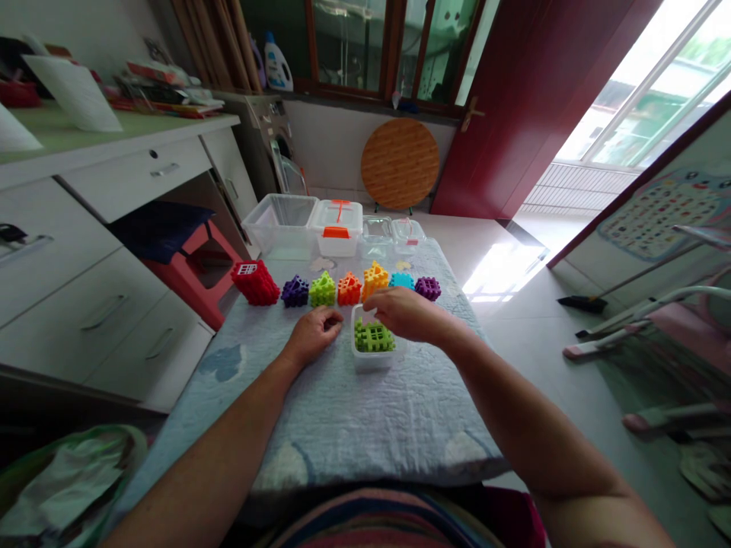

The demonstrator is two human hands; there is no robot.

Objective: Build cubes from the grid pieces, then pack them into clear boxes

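My left hand rests on the cloth-covered table left of a small clear plastic box, its fingers loosely curled with nothing visible in them. Over the box's back right edge is my right hand, fingers bent down and pressed together; whatever they hold, if anything, is hidden. Inside the box lie green interlocking plastic building blocks. Behind my hands stands a row of block shapes: red, dark purple, lime, orange, yellow, blue and purple.
At the table's far end stand a large clear bin, a lidded box with orange latches and two smaller clear containers. A red stool and white drawers are to the left, a pink chair to the right.
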